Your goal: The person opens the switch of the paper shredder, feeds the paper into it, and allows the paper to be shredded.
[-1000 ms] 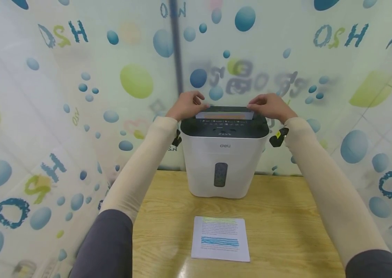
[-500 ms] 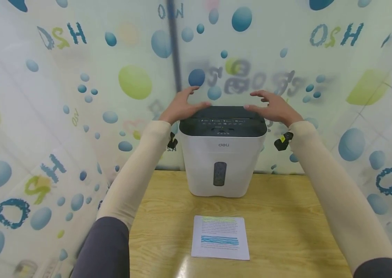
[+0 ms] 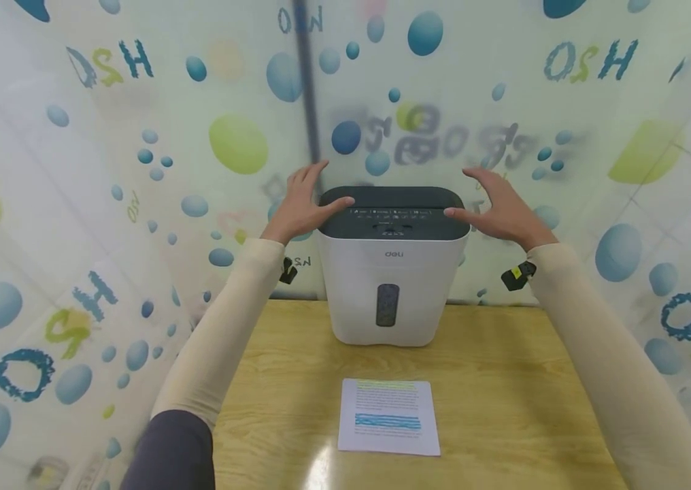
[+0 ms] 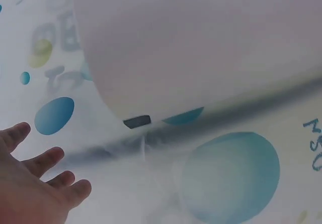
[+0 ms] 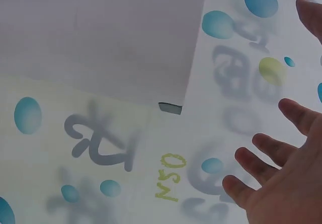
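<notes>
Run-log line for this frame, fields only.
left hand: empty | right hand: empty | shredder: upright on table | printed sheet: in front, flat

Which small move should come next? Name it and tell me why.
Probably lower the left hand and right hand toward the printed sheet: both hands hold nothing, no paper sticks up from the shredder, and the sheet lies on the table in front of it.

I see left hand (image 3: 298, 211), right hand (image 3: 502, 215) bare | cream left sleeve (image 3: 223, 337), cream right sleeve (image 3: 596, 361) | dark upper-left sleeve (image 3: 173, 449) | black left wrist unit (image 3: 288, 271); black right wrist unit (image 3: 526, 271), yellow patch (image 3: 516, 272)
</notes>
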Motion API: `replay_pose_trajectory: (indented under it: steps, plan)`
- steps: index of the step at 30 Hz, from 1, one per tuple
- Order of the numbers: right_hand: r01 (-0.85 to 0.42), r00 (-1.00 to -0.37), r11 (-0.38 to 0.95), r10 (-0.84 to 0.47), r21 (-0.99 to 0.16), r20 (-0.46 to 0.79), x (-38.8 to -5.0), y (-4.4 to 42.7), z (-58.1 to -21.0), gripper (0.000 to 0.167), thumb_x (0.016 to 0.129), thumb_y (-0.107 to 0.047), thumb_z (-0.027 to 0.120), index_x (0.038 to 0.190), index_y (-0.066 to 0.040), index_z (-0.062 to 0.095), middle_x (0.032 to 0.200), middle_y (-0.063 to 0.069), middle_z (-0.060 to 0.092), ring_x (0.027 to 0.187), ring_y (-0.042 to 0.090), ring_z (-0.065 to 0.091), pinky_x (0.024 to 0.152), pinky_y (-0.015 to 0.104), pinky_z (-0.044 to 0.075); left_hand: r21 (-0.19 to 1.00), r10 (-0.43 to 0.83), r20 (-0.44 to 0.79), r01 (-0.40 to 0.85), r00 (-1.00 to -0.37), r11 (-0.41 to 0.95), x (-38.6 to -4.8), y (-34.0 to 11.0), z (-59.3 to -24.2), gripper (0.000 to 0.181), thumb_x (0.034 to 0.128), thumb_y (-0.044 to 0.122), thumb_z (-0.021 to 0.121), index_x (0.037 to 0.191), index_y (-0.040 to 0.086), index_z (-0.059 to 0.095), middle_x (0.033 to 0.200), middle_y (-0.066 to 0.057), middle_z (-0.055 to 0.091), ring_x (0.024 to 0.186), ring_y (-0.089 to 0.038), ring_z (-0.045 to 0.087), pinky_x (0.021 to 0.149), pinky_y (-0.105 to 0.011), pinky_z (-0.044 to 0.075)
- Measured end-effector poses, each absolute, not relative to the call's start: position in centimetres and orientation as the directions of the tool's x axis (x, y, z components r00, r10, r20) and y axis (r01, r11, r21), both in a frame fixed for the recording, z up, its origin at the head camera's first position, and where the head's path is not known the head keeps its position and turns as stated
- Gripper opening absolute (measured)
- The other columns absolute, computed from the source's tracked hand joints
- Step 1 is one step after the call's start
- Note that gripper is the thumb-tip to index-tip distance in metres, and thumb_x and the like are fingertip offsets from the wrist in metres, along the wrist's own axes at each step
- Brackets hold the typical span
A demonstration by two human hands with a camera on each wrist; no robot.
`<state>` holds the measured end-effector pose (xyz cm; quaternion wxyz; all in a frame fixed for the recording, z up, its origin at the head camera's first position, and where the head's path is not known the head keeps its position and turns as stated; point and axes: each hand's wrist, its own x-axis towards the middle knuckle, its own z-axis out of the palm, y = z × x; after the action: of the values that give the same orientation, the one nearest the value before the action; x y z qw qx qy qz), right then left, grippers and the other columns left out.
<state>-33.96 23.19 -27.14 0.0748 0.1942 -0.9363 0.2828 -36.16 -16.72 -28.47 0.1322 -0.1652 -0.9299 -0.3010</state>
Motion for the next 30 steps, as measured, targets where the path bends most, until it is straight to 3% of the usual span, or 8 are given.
replay_pose_trajectory:
  steps: [9,20,30]
  plan:
    - [-0.376,-0.924,0.798,-0.283,-0.472,0.257,-32.1,24.4,-28.9,0.102,0.088,-0.063,0.071,0.165,-0.034,0.012,0.175,0.005,-0.005,0.159,0.044,-0.002,0.112,0.081,0.016,0.503,0.218,0.391,0.406,-0.894,0.763,-34.5,-18.7,-31.1,0.107,0.081,0.083,0.06,0.165,0.035,0.014,0.173,0.0,0.013,0.161,-0.024,0.008,0.122,-0.063,0.025]
    - [-0.366,-0.922,0.819,-0.257,-0.442,0.289,-30.1,25.6,-32.1,0.106,0.085,-0.058,0.076,0.166,-0.028,0.015,0.175,0.009,-0.004,0.157,0.049,0.005,0.114,0.079,0.014,0.509,0.195,0.39,0.387,-0.9,0.769,-32.9,-19.5,-34.7,0.107,0.0807,0.081,0.063,0.163,0.044,0.005,0.174,0.002,0.007,0.161,-0.031,0.004,0.122,-0.067,0.022]
    - [-0.337,-0.935,0.835,-0.24,-0.435,0.263,-29.1,25.5,-35.3,0.11,0.085,-0.06,0.076,0.166,-0.024,0.012,0.174,0.014,-0.002,0.156,0.052,0.006,0.114,0.08,0.013,0.476,0.196,0.421,0.4,-0.885,0.783,-31.5,-20.6,-38.1,0.107,0.0812,0.078,0.066,0.163,0.044,0.006,0.172,-0.004,0.015,0.16,-0.031,0.011,0.122,-0.063,0.025]
